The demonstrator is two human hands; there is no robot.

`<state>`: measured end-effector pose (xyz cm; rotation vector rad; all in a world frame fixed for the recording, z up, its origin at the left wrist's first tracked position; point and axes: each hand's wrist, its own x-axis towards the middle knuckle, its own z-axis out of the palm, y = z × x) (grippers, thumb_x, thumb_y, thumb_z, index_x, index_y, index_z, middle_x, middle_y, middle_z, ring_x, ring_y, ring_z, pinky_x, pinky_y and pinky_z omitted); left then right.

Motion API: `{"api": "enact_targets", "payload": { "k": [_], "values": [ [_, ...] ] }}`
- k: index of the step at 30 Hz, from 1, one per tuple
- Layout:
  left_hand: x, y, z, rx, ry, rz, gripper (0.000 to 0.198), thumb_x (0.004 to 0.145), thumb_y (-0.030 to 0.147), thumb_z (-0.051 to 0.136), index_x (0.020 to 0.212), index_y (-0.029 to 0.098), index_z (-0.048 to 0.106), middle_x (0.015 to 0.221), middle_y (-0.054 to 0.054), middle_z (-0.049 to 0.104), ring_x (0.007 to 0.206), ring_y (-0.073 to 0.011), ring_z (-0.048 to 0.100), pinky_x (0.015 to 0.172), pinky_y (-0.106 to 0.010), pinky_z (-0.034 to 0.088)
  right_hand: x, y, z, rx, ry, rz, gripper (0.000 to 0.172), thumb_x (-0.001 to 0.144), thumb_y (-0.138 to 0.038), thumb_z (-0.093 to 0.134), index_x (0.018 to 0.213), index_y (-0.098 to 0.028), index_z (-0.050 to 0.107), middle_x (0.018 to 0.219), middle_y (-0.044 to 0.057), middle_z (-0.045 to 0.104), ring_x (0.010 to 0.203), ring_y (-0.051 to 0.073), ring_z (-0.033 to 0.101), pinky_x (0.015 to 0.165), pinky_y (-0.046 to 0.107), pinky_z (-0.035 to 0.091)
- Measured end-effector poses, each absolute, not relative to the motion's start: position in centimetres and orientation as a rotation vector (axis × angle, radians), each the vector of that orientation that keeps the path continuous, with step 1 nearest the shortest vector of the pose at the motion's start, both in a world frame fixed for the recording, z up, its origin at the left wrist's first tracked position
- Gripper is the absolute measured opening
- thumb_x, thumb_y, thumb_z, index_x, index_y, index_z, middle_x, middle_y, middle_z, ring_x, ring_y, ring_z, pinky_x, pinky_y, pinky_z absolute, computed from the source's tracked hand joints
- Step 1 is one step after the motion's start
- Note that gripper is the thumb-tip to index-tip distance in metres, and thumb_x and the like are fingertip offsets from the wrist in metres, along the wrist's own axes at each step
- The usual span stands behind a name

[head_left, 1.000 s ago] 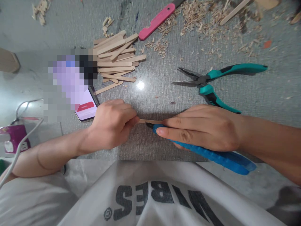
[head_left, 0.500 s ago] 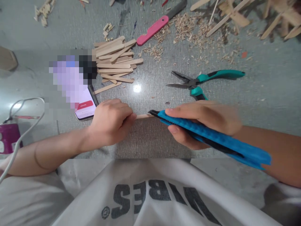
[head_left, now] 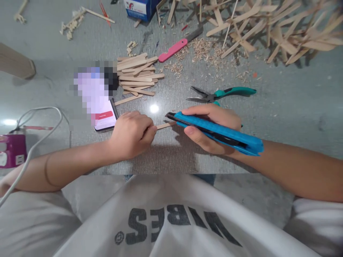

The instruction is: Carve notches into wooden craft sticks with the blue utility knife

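My left hand (head_left: 134,135) is closed around one end of a popsicle stick (head_left: 165,125), whose free end points right, low over the table. In my right hand (head_left: 211,125) is a blue box cutter (head_left: 222,132), its dark blade tip pointing left. The cutter lies above the stick's right end in view; whether the two touch I cannot tell. Just beyond the right hand, needle-nose pliers (head_left: 211,97) with teal handles lie with jaws apart. A pile of popsicle sticks (head_left: 138,76) lies beyond my left hand.
A phone (head_left: 104,116), partly blurred out, lies by my left wrist. Farther back are a pink-handled blade (head_left: 173,50), wood shavings (head_left: 202,50), a blue box (head_left: 140,9) and a heap of joined sticks (head_left: 284,28). A white cable (head_left: 40,139) crosses my left forearm.
The cutter's tip has lifted from beside the stick to farther from my body, and my right hand has shifted left. My left hand keeps its hold. The camera view has tilted to show more behind.
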<state>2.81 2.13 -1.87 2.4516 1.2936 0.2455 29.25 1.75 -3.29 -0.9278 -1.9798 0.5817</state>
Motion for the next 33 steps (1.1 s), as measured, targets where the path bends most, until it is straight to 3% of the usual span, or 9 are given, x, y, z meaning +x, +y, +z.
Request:
{"api": "enact_targets", "payload": {
  "k": [3,9,15,21,25,29,33],
  "values": [
    [2.9,2.0,-2.0,2.431,1.278,0.29,0.035,0.103,0.03,0.048,0.075,0.019,0.065,0.07,-0.006,0.068,0.07,-0.0226,0.06,0.068,-0.038,0.038,29.4,1.8,-3.5,-0.888,-1.97,0.602,0.025,0.099,-0.038,0.075,0.122,-0.03,0.073,0.108,0.002,0.085,0.084,0.02,0.081,0.073,0.031,0.067],
    [2.7,1.9,-1.8,2.272,1.262,0.533,0.032,0.105,0.028,0.046,0.075,0.021,0.055,0.069,-0.004,0.065,0.063,-0.0177,0.056,0.065,-0.033,0.041,29.2,2.2,-4.4,-0.83,-1.858,0.562,0.039,0.105,-0.043,0.067,0.142,-0.032,0.07,0.109,0.007,0.085,0.104,0.029,0.082,0.089,0.046,0.07],
    [2.5,1.9,-1.8,2.18,1.196,0.641,0.03,0.106,0.025,0.047,0.079,0.019,0.059,0.072,-0.004,0.067,0.066,-0.0166,0.06,0.066,-0.031,0.046,29.0,3.7,-4.5,-0.668,-1.842,0.527,0.041,0.104,-0.043,0.072,0.142,-0.029,0.072,0.092,0.004,0.084,0.082,0.024,0.075,0.075,0.041,0.062],
    [2.6,1.8,-1.9,2.181,1.215,0.63,0.03,0.106,0.025,0.05,0.082,0.017,0.067,0.074,-0.005,0.072,0.069,-0.0169,0.064,0.068,-0.031,0.047,29.0,4.1,-4.4,-0.595,-1.898,0.534,0.042,0.099,-0.029,0.08,0.14,-0.028,0.073,0.094,0.004,0.082,0.08,0.02,0.073,0.067,0.033,0.06],
    [2.7,1.9,-1.9,2.203,1.147,0.651,0.03,0.105,0.025,0.052,0.089,0.015,0.075,0.076,-0.005,0.076,0.071,-0.017,0.068,0.071,-0.031,0.048,28.7,3.8,-4.3,-0.67,-1.91,0.516,0.039,0.096,-0.02,0.079,0.133,-0.032,0.075,0.096,0.003,0.082,0.078,0.018,0.074,0.066,0.031,0.061],
    [2.7,1.9,-1.8,2.127,1.152,0.652,0.026,0.104,0.026,0.057,0.1,0.016,0.08,0.077,-0.004,0.078,0.068,-0.016,0.068,0.068,-0.03,0.049,28.6,3.8,-4.1,-0.717,-1.877,0.519,0.034,0.095,-0.022,0.079,0.127,-0.033,0.077,0.097,0.002,0.083,0.077,0.02,0.076,0.065,0.033,0.063],
    [2.5,1.6,-2.0,2.179,1.193,0.643,0.021,0.102,0.026,0.06,0.106,0.017,0.078,0.073,-0.002,0.076,0.064,-0.0153,0.066,0.067,-0.03,0.049,28.8,3.2,-3.6,-0.822,-1.891,0.517,0.031,0.095,-0.023,0.077,0.126,-0.027,0.076,0.105,0.004,0.085,0.088,0.022,0.081,0.078,0.036,0.069]
  ]
}}
